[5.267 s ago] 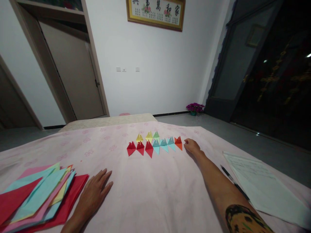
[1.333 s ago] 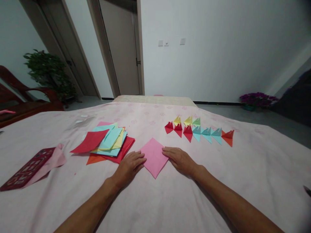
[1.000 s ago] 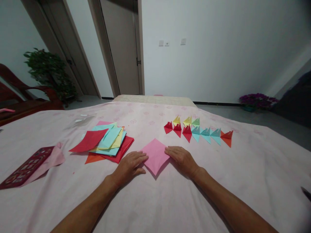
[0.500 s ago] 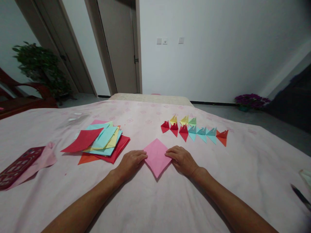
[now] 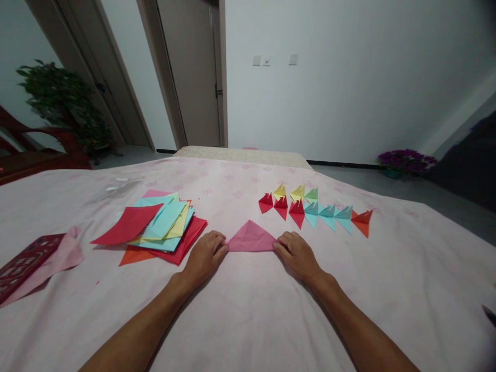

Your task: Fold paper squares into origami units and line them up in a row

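A pink sheet of origami paper [image 5: 250, 238] lies in front of me as a triangle, its point away from me and its straight edge nearest. My left hand [image 5: 209, 251] pinches the left corner between thumb and fingers. At the opposite corner, my right hand [image 5: 296, 251] grips the paper the same way. Beyond and to the right stand several folded paper birds in rows, among them a red bird [image 5: 296, 211] and an orange bird [image 5: 362, 220]. Left of my hands is a loose pile of coloured paper [image 5: 163, 222] in red, blue, yellow and orange.
A dark red patterned packet [image 5: 29, 262] with pink material under it rests at the left. A clear plastic wrapper [image 5: 123, 191] lies behind the pile. The dark tip of a pen-like object [image 5: 489, 314] shows at the right edge. A pale pink cloth [image 5: 248, 315] covers the table.
The pink paper went from a diamond to a triangle, its near corner now folded away from me. Both hands still grip its side corners. The view has shifted slightly.
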Tool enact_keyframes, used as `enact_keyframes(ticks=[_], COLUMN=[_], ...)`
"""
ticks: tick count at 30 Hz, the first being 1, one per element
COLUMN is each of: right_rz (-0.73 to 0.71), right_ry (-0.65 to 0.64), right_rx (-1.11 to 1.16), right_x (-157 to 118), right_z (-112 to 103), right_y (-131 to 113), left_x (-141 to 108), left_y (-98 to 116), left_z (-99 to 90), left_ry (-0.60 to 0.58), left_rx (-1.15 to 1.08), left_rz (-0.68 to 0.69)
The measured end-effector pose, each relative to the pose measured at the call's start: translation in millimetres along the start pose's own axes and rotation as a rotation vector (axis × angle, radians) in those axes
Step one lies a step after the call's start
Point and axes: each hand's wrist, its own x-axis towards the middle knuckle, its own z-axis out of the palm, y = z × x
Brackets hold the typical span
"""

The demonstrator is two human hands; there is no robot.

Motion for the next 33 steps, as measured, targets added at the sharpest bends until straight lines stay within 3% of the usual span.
enact_keyframes(ticks=[15,33], right_rz=[0.155,0.163], right_ry=[0.021,0.061], right_rx=[-0.183,-0.061], right_x=[4.5,-4.9], right_z=[1.5,-1.0], right_y=[-7.7,3.7], left_x=[5.4,3.3], left_y=[2.1,-1.9], left_z=[7.3,7.7], left_ry=[0.02,0.072], left_rx=[0.251,0.18], left_rz=[-0.09,-0.057])
